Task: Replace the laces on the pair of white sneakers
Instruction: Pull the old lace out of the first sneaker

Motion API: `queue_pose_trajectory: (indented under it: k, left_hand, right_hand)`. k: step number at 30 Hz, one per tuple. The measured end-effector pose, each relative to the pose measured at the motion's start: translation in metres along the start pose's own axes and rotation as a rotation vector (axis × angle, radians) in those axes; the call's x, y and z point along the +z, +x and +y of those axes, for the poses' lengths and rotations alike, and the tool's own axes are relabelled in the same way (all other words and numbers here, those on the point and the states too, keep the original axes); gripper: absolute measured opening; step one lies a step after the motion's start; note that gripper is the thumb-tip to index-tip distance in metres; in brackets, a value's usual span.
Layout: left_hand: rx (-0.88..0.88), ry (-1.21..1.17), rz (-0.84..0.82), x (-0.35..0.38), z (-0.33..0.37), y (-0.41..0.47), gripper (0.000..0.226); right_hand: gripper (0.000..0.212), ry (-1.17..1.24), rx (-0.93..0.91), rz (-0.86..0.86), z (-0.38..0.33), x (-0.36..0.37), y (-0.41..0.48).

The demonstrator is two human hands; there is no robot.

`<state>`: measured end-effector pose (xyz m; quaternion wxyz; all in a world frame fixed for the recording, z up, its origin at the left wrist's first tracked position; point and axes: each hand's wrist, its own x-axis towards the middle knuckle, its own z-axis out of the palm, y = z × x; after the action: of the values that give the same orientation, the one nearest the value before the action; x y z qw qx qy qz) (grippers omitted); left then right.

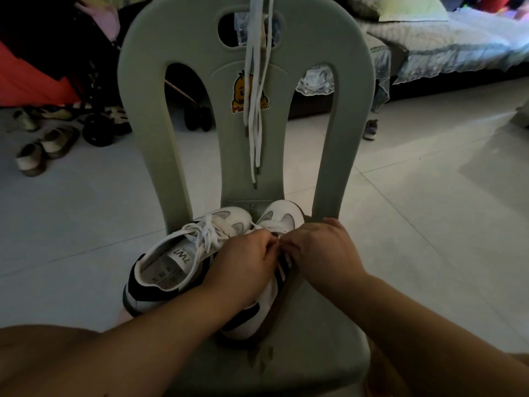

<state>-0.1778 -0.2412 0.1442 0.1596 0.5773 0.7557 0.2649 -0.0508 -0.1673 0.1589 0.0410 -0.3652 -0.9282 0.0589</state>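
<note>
Both white sneakers with black stripes and black heel patches sat side by side on the seat of a pale grey-green plastic chair (300, 353), toes pointing at the backrest. The left sneaker (171, 262) was fully in view, its white lace (207, 234) threaded and loosely tangled over the tongue. The right sneaker (272, 282) was mostly covered by the hands. The left hand (243, 265) was curled over the middle of that shoe, fingers bent in tight and pinched on something white at the lacing, pretty sure a bit of lace, though the lace itself was almost hidden. The right hand (320, 250) was right up against it, fingertips meeting the left ones at the same spot, also closed in a pinch, with the outer fingers resting beside the toe of the shoe near the chair's upright. A set of spare white flat laces (256, 116) hung down the middle of the backrest, draped past a yellow cartoon duck sticker (243, 91). Pale tiled floor (429, 210) all around, room pretty dim.
</note>
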Motion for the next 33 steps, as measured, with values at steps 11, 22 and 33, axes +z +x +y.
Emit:
queue_pose_trajectory:
  k: [11, 22, 33]
  left_hand:
    - [-0.077, 0.035, -0.06, -0.006, 0.0, 0.004, 0.022]
    - [-0.04, 0.071, -0.08, -0.025, -0.003, 0.014, 0.023]
    - [-0.024, 0.362, -0.196, -0.012, -0.02, 0.028, 0.021]
  right_hand:
    - [0.018, 0.202, 0.287, 0.154, 0.051, -0.015, -0.006]
    - [0.039, 0.35, 0.285, -0.034, -0.001, 0.012, 0.004]
    - [0.029, 0.559, 0.257, -0.283, 0.014, -0.002, 0.019]
